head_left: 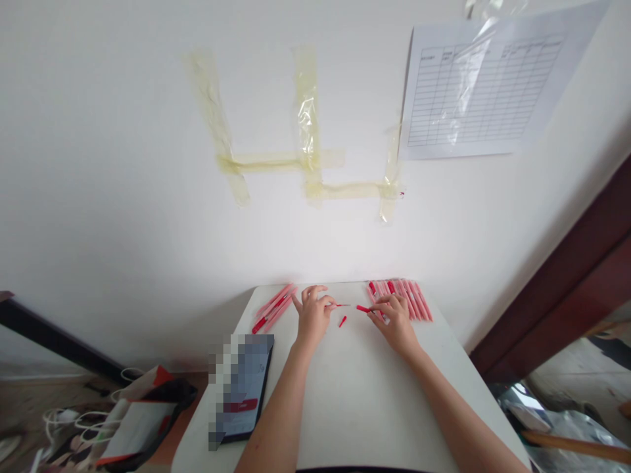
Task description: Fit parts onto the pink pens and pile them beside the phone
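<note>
My left hand (313, 314) rests on the white table (365, 387) near its far edge, fingers pinched on a thin pen refill (341, 305) that points right. My right hand (394, 318) is closed on a red pen part (363, 308), its tip aimed at the refill with a small gap between them. A small red cap (342, 321) lies on the table between the hands. A few pink and red pens (274, 307) lie left of my left hand. A row of several pink pens (405, 299) lies just behind my right hand.
A dark tablet (244, 387) lies at the table's left edge. The wall behind carries yellowed tape strips (308, 131) and a printed sheet (480, 89). Bags and cables (113, 420) clutter the floor at left. A dark wooden frame (566, 282) stands at right.
</note>
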The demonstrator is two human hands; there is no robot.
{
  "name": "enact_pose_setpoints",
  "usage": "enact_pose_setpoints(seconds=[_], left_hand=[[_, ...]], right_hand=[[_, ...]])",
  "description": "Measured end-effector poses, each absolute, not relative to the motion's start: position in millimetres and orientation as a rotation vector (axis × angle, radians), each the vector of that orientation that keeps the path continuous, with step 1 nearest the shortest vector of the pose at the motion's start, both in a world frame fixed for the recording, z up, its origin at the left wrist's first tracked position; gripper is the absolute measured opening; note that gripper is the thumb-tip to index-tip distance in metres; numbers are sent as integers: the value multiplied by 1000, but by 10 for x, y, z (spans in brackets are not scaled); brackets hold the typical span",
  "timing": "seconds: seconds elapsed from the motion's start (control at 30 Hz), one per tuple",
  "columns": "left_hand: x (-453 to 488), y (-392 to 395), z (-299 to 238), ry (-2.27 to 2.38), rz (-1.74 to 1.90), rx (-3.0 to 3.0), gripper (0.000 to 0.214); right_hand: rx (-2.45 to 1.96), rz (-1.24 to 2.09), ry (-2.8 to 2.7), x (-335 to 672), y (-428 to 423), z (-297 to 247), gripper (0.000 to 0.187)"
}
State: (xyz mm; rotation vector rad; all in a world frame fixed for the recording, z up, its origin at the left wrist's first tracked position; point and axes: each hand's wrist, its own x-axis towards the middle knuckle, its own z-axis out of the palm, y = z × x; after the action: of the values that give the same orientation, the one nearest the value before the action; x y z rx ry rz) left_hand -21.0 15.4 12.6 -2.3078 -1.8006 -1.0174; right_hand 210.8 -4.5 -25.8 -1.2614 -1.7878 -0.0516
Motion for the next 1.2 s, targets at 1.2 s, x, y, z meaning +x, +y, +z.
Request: enact_pose_setpoints(seconds=[1.2], left_hand=[[-103, 59, 126, -1672, -964, -2446, 19]], right_hand=[[-1210, -11, -1839, 2077, -31, -288, 16]])
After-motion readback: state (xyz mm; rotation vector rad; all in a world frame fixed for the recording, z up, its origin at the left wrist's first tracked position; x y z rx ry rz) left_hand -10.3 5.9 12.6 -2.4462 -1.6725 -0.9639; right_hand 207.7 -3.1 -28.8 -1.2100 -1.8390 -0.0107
